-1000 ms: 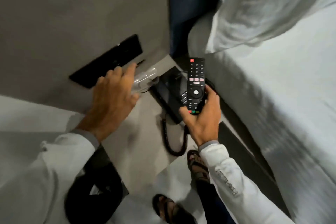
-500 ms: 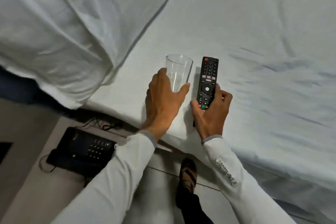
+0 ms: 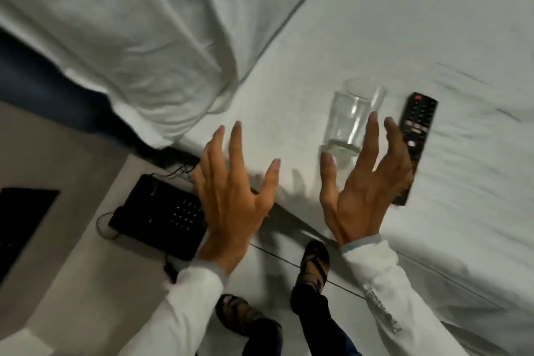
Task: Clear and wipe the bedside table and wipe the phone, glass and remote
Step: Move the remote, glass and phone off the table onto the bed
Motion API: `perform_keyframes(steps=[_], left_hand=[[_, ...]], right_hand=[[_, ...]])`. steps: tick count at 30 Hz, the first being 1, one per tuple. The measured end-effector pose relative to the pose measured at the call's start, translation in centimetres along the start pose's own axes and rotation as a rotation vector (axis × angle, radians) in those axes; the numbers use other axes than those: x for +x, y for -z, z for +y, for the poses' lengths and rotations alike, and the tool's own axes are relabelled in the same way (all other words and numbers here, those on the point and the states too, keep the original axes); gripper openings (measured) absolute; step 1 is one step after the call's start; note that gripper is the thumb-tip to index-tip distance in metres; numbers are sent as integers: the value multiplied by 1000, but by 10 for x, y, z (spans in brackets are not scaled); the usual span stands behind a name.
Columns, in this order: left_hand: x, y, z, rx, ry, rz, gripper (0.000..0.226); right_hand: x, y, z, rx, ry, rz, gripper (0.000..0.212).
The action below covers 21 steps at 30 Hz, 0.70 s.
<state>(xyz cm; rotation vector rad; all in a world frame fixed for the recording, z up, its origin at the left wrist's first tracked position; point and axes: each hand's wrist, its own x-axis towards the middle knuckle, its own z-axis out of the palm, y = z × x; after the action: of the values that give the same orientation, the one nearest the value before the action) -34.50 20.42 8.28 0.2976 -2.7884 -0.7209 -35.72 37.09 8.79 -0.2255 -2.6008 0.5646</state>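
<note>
Clear glass (image 3: 353, 124) and black remote (image 3: 413, 141) rest on the bed (image 3: 433, 37), centre right; our left hand (image 3: 231, 196) and right hand (image 3: 364, 188) hover spread, released. Phone (image 3: 161, 211), lower left, needs lifting gently, minding its cord.

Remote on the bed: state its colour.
Black remote, with a red button at its top; head view.

Clear glass (image 3: 354, 121), black remote (image 3: 416, 136) with red button, black phone (image 3: 161, 211), white sheet (image 3: 433, 37)

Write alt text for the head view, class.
Two open hands, left hand and right hand, hover over a white bed where a glass and remote sit. A black phone remains on the bedside table.
</note>
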Motion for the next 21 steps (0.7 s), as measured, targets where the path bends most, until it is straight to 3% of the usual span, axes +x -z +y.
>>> perform_keyframes(steps=[4, 7, 10, 14, 18, 21], left_hand=[[-61, 44, -117, 95, 220, 45, 77], [-89, 58, -182, -24, 520, 23, 77], [-98, 40, -233, -445, 785, -30, 76], [-99, -1, -255, -642, 1018, 73, 57], [-83, -23, -241, -722, 1214, 243, 44], [-82, -25, -245, -901, 1251, 277, 40]], right_hand=[[-49, -25, -64, 43, 295, -152, 70], [-88, -67, -106, 161, 425, -364, 65], [-115, -127, -142, 256, 341, -712, 67], [-148, -202, -166, 193, 251, -1067, 74], [-172, -218, -162, 222, 187, -990, 64], [-172, -204, -156, 287, 94, -935, 56]])
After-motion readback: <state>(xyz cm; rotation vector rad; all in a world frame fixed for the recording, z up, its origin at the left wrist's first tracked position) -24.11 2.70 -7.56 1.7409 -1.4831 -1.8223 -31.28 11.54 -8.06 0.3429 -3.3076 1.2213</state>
